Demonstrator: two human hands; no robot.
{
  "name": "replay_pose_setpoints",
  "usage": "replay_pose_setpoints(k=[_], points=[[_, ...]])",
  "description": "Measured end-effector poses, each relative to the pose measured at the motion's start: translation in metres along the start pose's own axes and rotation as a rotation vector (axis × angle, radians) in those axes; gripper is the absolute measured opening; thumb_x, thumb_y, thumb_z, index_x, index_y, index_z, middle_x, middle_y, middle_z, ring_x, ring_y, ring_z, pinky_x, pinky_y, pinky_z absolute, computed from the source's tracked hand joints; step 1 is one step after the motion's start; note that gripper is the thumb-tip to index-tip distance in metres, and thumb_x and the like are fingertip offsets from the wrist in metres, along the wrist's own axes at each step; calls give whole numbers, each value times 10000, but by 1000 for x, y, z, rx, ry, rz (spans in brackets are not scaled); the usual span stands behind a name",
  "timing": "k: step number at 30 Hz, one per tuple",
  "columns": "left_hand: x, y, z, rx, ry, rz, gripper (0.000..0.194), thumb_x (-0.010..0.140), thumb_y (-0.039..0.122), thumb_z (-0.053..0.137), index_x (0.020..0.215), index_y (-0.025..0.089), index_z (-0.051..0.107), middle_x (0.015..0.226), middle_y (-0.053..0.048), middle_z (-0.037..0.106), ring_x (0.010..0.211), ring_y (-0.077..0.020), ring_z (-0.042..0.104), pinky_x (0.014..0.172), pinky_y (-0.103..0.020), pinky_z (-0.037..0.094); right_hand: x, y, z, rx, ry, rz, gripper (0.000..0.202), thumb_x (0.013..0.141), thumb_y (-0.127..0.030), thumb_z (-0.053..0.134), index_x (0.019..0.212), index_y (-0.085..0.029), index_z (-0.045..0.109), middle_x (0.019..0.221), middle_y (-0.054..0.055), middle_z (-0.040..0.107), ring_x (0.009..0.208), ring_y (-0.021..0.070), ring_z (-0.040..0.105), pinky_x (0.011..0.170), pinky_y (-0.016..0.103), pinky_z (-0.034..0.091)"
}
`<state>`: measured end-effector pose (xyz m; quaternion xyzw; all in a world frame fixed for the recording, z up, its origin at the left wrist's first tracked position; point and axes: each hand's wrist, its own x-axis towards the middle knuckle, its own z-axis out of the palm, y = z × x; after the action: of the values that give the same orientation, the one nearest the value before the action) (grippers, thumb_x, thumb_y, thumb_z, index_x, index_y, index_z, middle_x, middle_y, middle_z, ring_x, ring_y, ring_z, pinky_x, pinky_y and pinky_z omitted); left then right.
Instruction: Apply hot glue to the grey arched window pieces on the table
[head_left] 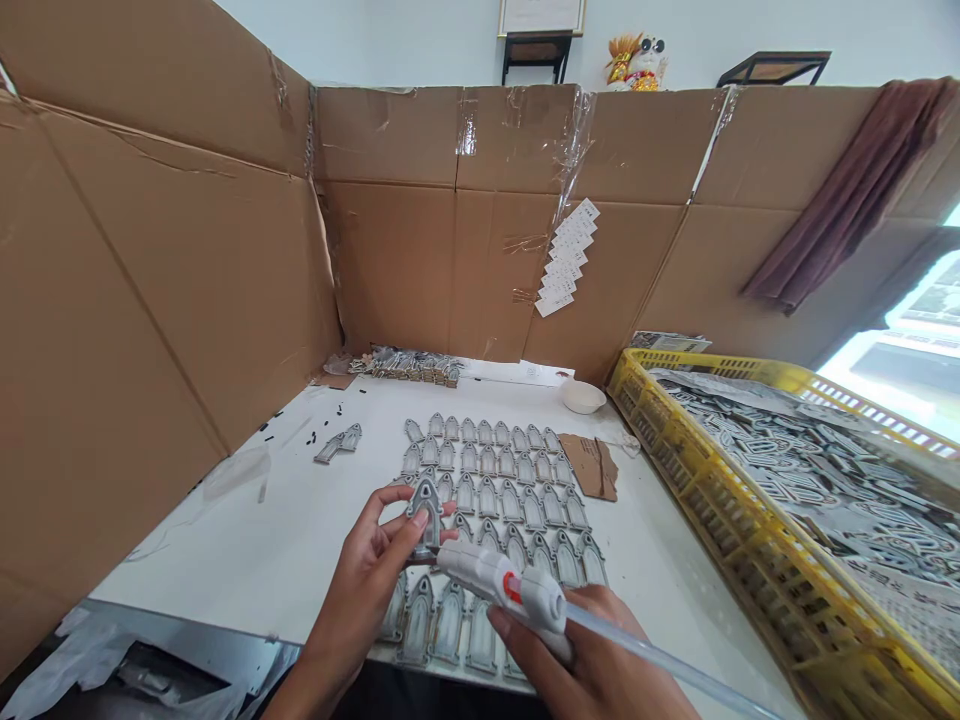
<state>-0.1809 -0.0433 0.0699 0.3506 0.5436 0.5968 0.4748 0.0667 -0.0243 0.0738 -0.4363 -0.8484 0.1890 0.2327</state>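
A small grey arched piece (pixel 425 515) is pinched upright in my left hand (pixel 375 560), thumb on its face. My right hand (pixel 577 655) is wrapped round a white glue gun (pixel 487 575) with a clear stick running out of its back. The gun's nozzle points left, at the lower edge of the held piece; whether they touch, I cannot tell. Under and beyond my hands, rows of similar arched pieces (pixel 487 500) lie on the white table (pixel 300 520). My right palm is hidden from view.
A yellow crate (pixel 720 520) full of grey pieces stands at the right. Cardboard walls (pixel 397 250) enclose the table. Toward the back are a white bowl (pixel 583 397) and a pile of pieces (pixel 416 367). Two pieces (pixel 339 443) lie at the left, a cardboard scrap (pixel 590 465) at the right.
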Motion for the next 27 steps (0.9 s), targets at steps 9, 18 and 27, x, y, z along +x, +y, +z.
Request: replay_pose_setpoints(k=[9,18,27], points=[[5,-9,-1,98,-20,30,714,864,774,840,1257,285,499,1125,-135,879,1188,-393,830,895,-407,620,6,-2,-6,20,-279,12,224,1084,-416,574,936,-273,659,801,-2,792,651,193,742,574,281,299],[14,-10,-15,299,47,93,688,929,807,730,1311,274,521,1150,-145,859,1201,-382,800,887,-402,558,2,1,-15,-1,-250,-12,188,1011,-332,616,1160,-321,731,950,0,850,755,233,790,612,307,307],[65,-10,-109,631,174,117,844,802,953,682,1257,248,585,995,-105,830,926,-317,731,808,-396,534,-7,16,-45,151,122,141,518,1126,-714,490,864,-300,655,683,5,700,571,213,621,584,301,412]])
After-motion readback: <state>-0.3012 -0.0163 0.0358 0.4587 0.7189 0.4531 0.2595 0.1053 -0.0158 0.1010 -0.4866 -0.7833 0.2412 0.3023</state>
